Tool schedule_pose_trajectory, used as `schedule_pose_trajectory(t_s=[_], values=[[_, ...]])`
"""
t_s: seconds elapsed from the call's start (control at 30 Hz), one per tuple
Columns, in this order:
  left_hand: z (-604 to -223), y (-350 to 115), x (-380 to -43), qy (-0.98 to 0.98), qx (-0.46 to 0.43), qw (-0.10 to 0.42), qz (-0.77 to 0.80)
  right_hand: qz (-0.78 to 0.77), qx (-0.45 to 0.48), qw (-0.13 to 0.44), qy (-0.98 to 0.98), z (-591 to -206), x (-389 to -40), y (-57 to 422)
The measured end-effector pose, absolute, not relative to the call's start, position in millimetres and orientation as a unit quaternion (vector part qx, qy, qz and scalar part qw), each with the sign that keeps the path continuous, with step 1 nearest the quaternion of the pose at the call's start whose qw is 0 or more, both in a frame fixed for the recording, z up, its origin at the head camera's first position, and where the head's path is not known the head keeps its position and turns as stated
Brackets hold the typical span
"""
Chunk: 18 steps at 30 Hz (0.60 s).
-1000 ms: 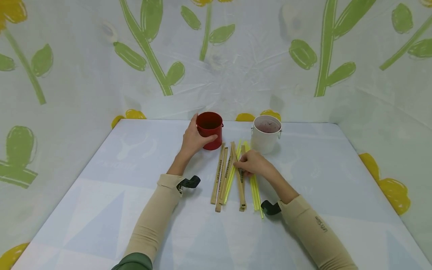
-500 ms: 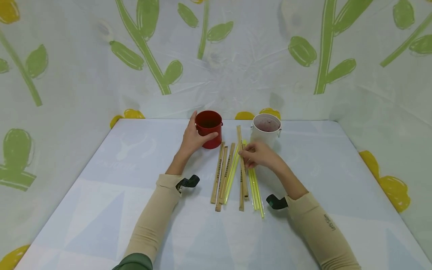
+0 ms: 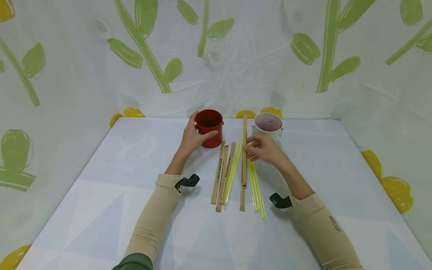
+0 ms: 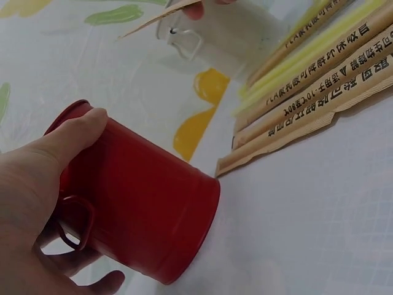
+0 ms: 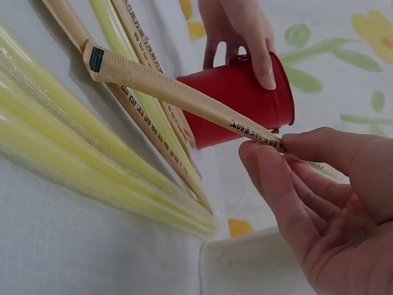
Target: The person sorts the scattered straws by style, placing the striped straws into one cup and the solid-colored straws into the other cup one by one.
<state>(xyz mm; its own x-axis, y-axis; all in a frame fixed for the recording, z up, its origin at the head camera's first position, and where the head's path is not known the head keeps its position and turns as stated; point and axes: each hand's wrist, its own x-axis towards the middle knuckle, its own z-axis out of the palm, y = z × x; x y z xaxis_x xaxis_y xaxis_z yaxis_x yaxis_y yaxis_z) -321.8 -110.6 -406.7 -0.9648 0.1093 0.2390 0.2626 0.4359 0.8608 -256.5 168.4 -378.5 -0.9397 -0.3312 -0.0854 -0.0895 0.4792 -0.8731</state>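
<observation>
A red metal bucket [image 3: 218, 139] stands upright at the back of the table, and my left hand [image 3: 193, 139] grips its side, thumb in front and fingers behind. My right hand [image 3: 266, 150] pinches a brown paper-wrapped straw [image 3: 245, 129] between thumb and fingertips, raised and slanting in front of the white bucket [image 3: 270, 132]. In the right wrist view the straw's printed wrapper [image 5: 184, 97] shows, its far end above the others. Several paper-wrapped straws [image 3: 216, 182] lie left of centre beside yellow straws [image 3: 233, 168]; another paper-wrapped straw [image 3: 242, 202] lies below the held one.
More yellow straws [image 3: 256, 187] in clear wrapping lie under and in front of my right hand. The white bucket has a wire handle at its side. Behind the table [image 3: 101, 210] hangs a pale sheet [image 3: 236, 82] printed with green plants.
My right hand has lifted the paper-wrapped straw off the pile and moved it away from me and slightly right, toward the white bucket. The left hand stays on the red bucket.
</observation>
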Motion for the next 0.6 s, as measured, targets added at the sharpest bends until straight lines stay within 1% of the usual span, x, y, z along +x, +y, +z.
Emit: schedule_pose_trajectory(t_s=[0.13,0.6], values=[[-406.6,-110.7,-322.0,-0.841,-0.111,0.074,-0.524,-0.494,-0.124,0.105,0.854,-375.2,-254.9,167.8],[-409.4,-113.6,-325.9,-0.830,-0.139,0.078,-0.534,-0.506,-0.148,0.008,0.850,-371.5,-255.3,167.2]])
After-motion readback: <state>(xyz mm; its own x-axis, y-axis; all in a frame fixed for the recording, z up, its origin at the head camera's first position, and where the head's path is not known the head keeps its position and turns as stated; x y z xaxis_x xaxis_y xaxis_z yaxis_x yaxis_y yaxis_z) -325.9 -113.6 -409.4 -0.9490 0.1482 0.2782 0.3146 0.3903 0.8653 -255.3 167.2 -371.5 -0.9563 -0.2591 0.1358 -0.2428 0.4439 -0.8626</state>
